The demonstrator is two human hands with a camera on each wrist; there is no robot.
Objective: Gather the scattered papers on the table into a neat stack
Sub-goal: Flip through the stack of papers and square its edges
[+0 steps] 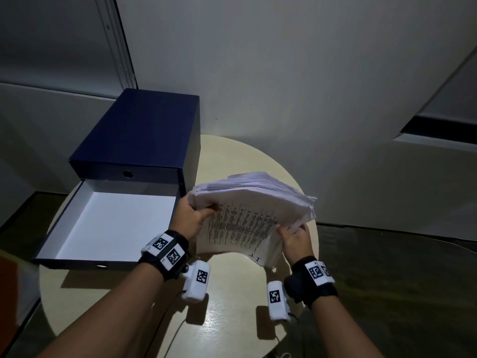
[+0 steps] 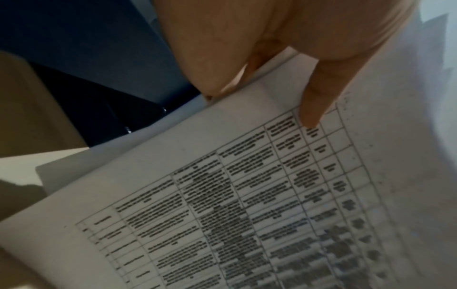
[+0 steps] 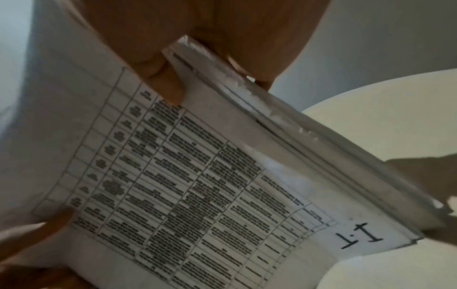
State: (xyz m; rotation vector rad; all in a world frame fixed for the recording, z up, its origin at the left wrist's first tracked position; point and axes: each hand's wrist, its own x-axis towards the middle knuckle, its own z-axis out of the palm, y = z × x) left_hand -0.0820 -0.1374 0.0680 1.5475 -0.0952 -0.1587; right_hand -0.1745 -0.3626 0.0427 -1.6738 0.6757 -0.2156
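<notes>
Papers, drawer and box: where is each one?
papers point(image 1: 240, 223), head view, printed top sheet.
drawer point(image 1: 113, 223), head view, bare white floor.
box point(image 1: 139, 127), head view, dark blue lid.

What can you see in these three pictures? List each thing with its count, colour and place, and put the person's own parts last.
Stack of papers: one, white with a black printed table, held up over the table.
Box: one, dark blue, on the table's left, against the wall.
Drawer: one, white inside, pulled out of the box.
Table: one, round, cream.
Left hand: grips the stack's left edge.
Right hand: grips the stack's right edge.
Wrist bands: two, black with white markers.
</notes>
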